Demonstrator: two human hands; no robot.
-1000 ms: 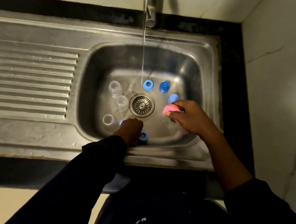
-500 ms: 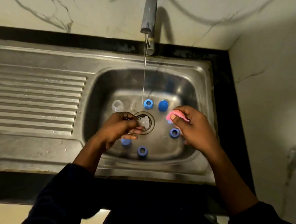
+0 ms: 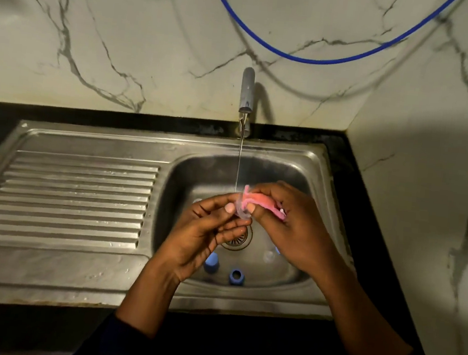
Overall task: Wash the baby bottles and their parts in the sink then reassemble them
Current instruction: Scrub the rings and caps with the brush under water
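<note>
Over the steel sink basin (image 3: 316, 182), my left hand (image 3: 207, 232) pinches a small clear bottle part (image 3: 241, 211) between thumb and fingers. My right hand (image 3: 291, 225) grips a pink sponge (image 3: 262, 200) and presses its end against that clear part. A thin stream of water (image 3: 238, 166) falls from the tap (image 3: 247, 92) just behind the sponge. On the basin floor near its front lie a blue cap (image 3: 211, 263) and a blue ring (image 3: 236, 277). A clear part (image 3: 269, 256) lies under my right wrist. Other parts are hidden behind my hands.
The ribbed steel draining board (image 3: 68, 198) stretches to the left of the basin. The drain strainer (image 3: 239, 239) shows between my hands. A black counter (image 3: 366, 218) borders the sink, with marble walls behind and right. A blue hose (image 3: 310, 59) loops across the back wall.
My left hand lifted a clear part from the basin floor up toward the water stream. My right hand brought the pink sponge against it. The camera tilted up, showing more wall.
</note>
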